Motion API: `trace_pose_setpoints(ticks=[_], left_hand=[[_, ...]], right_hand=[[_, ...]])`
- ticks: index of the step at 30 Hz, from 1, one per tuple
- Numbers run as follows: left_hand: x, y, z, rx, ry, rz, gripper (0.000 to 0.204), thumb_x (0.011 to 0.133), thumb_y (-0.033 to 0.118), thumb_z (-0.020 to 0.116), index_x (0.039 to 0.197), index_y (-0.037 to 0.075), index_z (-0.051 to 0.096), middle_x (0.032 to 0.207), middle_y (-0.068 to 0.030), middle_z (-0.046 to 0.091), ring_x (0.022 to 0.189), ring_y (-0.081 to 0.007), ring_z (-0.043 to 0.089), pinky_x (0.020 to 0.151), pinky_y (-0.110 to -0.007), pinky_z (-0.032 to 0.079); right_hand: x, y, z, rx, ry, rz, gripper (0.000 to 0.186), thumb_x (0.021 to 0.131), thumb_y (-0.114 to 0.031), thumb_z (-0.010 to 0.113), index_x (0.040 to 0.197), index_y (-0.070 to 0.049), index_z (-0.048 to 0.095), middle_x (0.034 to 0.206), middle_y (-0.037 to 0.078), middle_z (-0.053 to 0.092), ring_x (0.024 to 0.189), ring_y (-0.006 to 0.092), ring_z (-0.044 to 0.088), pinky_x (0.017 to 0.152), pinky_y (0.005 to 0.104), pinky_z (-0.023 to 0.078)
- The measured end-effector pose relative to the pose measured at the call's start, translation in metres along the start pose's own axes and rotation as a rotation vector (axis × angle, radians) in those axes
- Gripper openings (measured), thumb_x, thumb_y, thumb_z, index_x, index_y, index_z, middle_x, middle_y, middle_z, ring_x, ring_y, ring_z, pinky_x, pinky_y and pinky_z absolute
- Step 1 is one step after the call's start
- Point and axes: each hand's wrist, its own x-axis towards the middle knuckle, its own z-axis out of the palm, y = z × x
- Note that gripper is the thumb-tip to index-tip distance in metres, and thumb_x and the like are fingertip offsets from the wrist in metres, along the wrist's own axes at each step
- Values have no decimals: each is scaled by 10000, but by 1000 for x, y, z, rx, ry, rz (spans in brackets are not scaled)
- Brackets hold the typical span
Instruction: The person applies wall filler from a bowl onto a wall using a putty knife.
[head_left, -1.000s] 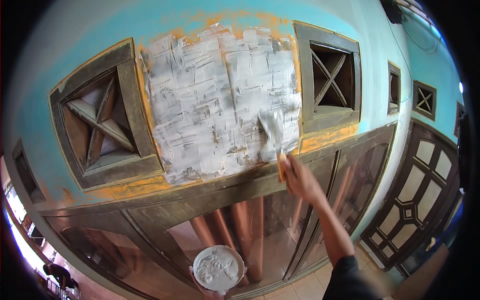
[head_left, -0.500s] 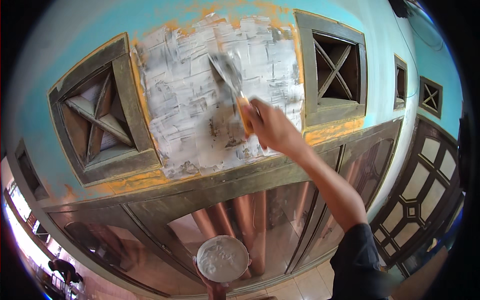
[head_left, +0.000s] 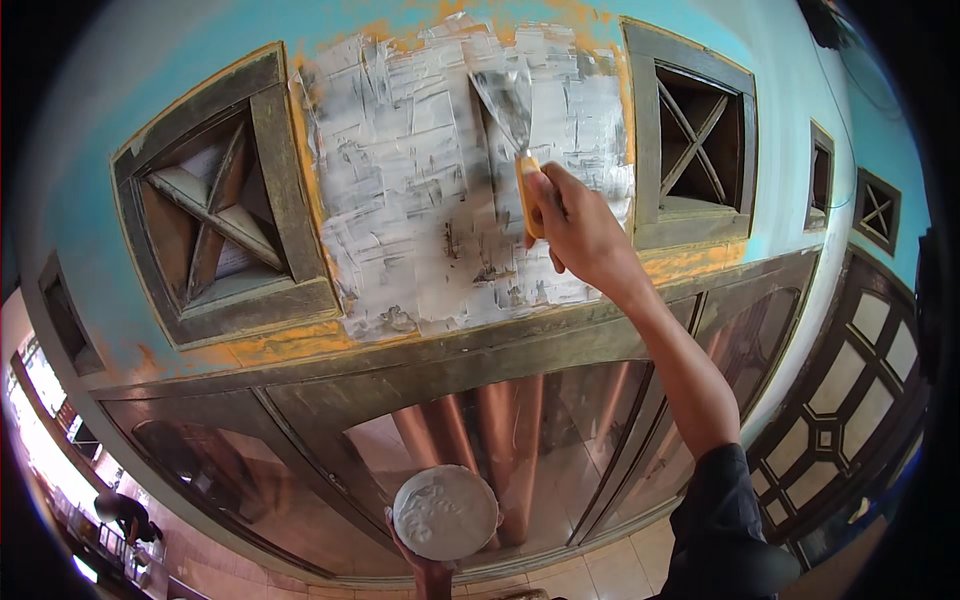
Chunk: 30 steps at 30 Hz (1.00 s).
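A putty knife (head_left: 507, 108) with a broad metal blade and a wooden handle is gripped in my right hand (head_left: 588, 228). Its blade lies against the upper part of a wall panel (head_left: 400, 180) coated with rough white putty, dark streaks showing through. Low in the view, my left hand (head_left: 425, 568) holds up a round container of white putty (head_left: 445, 512), its fingers wrapped round the side and partly hidden beneath it. The putty's surface is stirred and uneven.
Wooden vent frames with crossed bars, one left (head_left: 215, 210) and one right (head_left: 695, 140), flank the panel. Beneath runs a wooden window frame with glass and copper-coloured curtains (head_left: 510, 450). A dark door (head_left: 840, 400) stands at right. Another person (head_left: 130, 515) is far off at lower left.
My right hand has moved the putty knife up and to the right across the coated panel. The view has shifted slightly. My left hand keeps the container in about the same place.
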Motion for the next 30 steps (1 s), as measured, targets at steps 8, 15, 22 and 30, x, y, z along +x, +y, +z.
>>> trace_pose_setpoints(ticks=[8, 15, 22, 30], left_hand=[[1, -3, -6, -169, -33, -70, 697, 884, 642, 391, 1333, 114, 467, 1346, -124, 472, 1200, -335, 461, 1007, -536, 384], [-7, -3, 4, -253, 121, -227, 711, 878, 651, 397, 1335, 111, 470, 1353, -113, 476, 1214, -325, 458, 1024, -533, 370], [-4, -9, 7, -385, -22, -210, 645, 906, 608, 390, 1301, 111, 506, 1314, -91, 519, 1178, -278, 499, 1006, -480, 403], [-5, -16, 0, -412, 38, -234, 624, 914, 588, 402, 1285, 101, 522, 1278, -92, 552, 1145, -268, 531, 985, -453, 430]], right_hand=[[-142, 71, 35, 45, -195, 134, 258, 1011, -244, 399, 996, 5, 466, 659, 99, 613, 473, 133, 541, 475, 288, 436], [-234, 81, 72, 153, -369, 346, 227, 965, -180, 517, 1084, -1, 445, 730, 146, 607, 612, 285, 630, 566, 333, 476], [-258, 101, 67, -32, -459, 104, 407, 851, -15, 598, 1237, -61, 476, 1011, 178, 559, 846, 388, 578, 674, 399, 498], [-258, 112, 68, -493, -472, -238, 413, 783, -106, 675, 1185, -163, 594, 932, 26, 546, 796, 209, 537, 676, 332, 482]])
